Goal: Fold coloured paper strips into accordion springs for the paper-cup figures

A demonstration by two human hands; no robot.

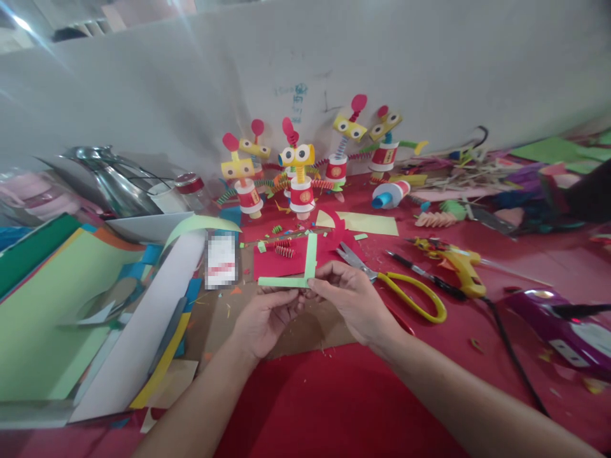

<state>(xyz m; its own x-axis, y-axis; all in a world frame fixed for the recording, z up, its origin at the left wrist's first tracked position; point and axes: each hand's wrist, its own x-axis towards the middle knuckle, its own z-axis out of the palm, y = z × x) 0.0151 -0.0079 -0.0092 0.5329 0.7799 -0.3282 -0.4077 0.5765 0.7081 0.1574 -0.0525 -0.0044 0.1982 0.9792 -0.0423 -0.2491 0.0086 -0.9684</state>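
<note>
Two light green paper strips (310, 254) meet at a right angle in an L shape, one pointing away from me and the other lying to the left. My right hand (351, 299) pinches them at the corner between thumb and fingers. From below, my left hand (272, 318) grips the strips near the same corner, its fingertips partly hidden. Beneath the hands lies a brown board (229, 331). Just beyond are a red paper sheet (267, 266) and small folded paper springs (285, 252). Scissors with yellow handles (415, 296) rest right beside my right hand.
Several paper-cup figures (301, 194) stand at the back against the grey wall. To the right lie a yellow glue gun (465, 270), a black pen (424, 275) and a purple power strip (563, 331). Stacked coloured paper (57, 318) and a metal kettle (112, 178) occupy the left.
</note>
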